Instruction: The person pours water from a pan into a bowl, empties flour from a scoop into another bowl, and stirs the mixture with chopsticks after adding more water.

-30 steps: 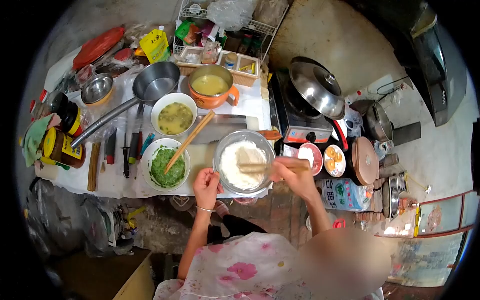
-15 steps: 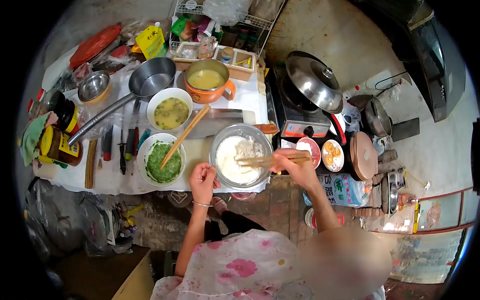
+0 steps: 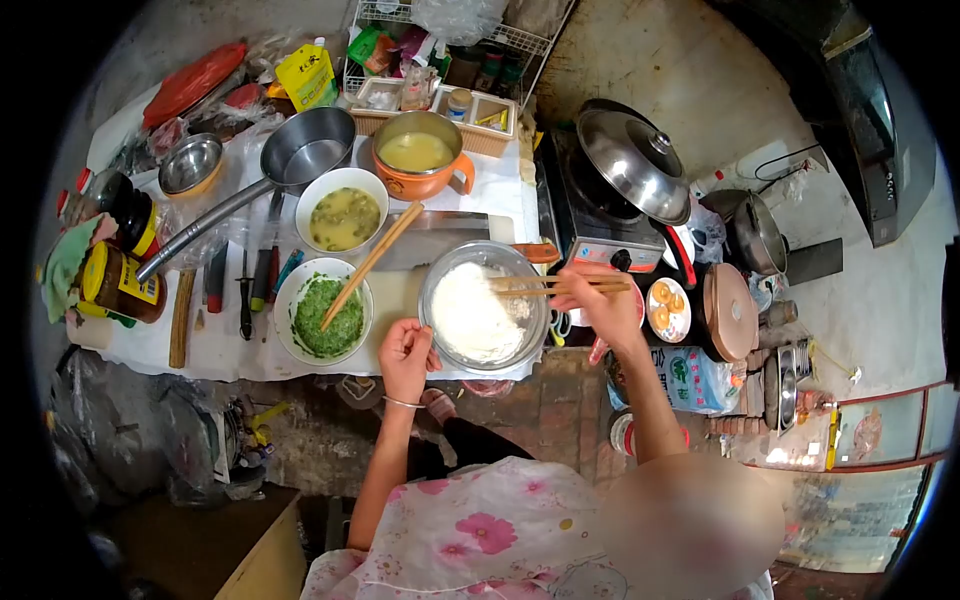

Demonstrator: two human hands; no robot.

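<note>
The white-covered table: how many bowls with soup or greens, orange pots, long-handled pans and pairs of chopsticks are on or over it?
Bowls: 2, the soup bowl and the greens bowl
Orange pots: 1
Long-handled pans: 1
Chopstick pairs: 2, one leaning, one held
Total: 6

A lidded pan (image 3: 632, 165) (domed, shiny) on the stove (image 3: 612, 245).
</note>
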